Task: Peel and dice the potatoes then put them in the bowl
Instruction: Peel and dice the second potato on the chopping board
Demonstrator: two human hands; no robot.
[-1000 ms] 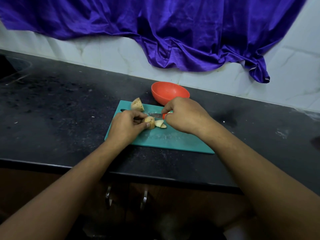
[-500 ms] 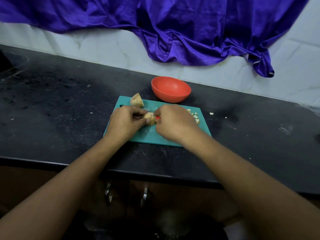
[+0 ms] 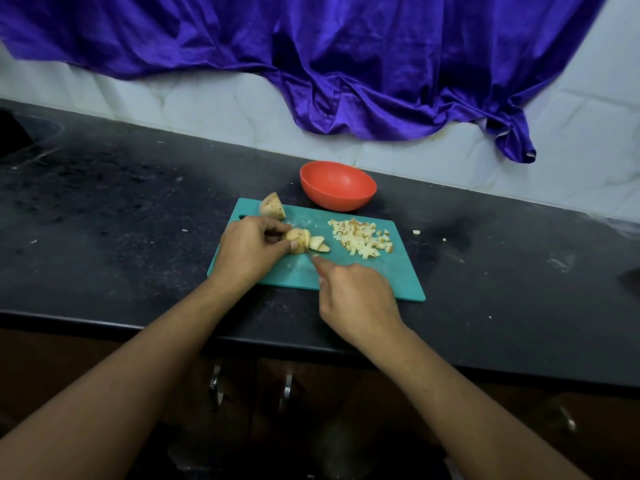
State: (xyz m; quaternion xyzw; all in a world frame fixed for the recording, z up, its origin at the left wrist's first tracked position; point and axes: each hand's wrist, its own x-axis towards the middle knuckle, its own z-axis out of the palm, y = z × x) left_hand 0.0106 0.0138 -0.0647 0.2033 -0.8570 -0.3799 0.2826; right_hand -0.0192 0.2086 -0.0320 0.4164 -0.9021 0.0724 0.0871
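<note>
1. Nearest me, my right hand [image 3: 355, 299] is closed in a fist over the near edge of the cutting board [image 3: 398, 271], knuckles up. It is wrapped round a knife; only a thin dark sliver of the blade [image 3: 309, 257] shows, reaching from my forefinger up to the potato. The handle is hidden inside my fist.
2. My left hand [image 3: 251, 249] rests on the left part of the board, thumb and fingertips pinched shut on the potato piece [image 3: 298, 241], steadying it. It still has skin on it.
3. Just right of my left fingertips, touching that piece, lie the cut slices [image 3: 319, 244], fallen over on the board. The blade tip meets the potato between the held piece and these slices.
4. Farther right, apart from the slices, a heap of diced potato [image 3: 362, 239] covers the right middle of the board. Bare teal board lies between the heap and my right hand, and along the board's right edge.
5. At the board's far left corner stands another potato chunk [image 3: 272, 206], skin on, just beyond my left knuckles.
6. A few stray bits [image 3: 416, 232] lie on the black counter [image 3: 121, 209] just off the board's right edge.
7. Beyond the board's far edge, near it, sits the red bowl [image 3: 337, 185]; nothing shows in the part of it I can see.
8. The counter is wide open to left and right; behind it rises the white wall with a purple cloth [image 3: 346, 64] hanging over it.
</note>
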